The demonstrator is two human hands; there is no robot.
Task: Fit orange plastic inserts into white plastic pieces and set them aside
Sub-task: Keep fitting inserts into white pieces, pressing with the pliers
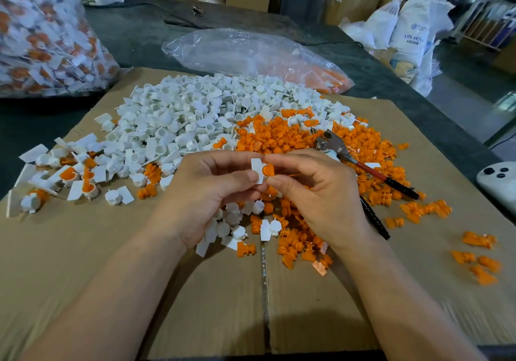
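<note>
Well short of done, by my reckoning. At mid-frame my left hand (212,190) pinches a white tabbed piece (257,169), and my right hand (315,190) pinches the orange insert (268,170), which looks seated in its cup. A few finished assemblies (75,179) lie at the left of the cardboard sheet (195,305), and a full bag (42,39) sits upper left. The white heap (190,115) and orange heap (293,143) are large, so most work is left.

Left grip (212,193): bare hand, short plain nail on thumb. Right grip (315,193): bare hand too. Both arms bare from wrist to picture's bottom edge.
</note>
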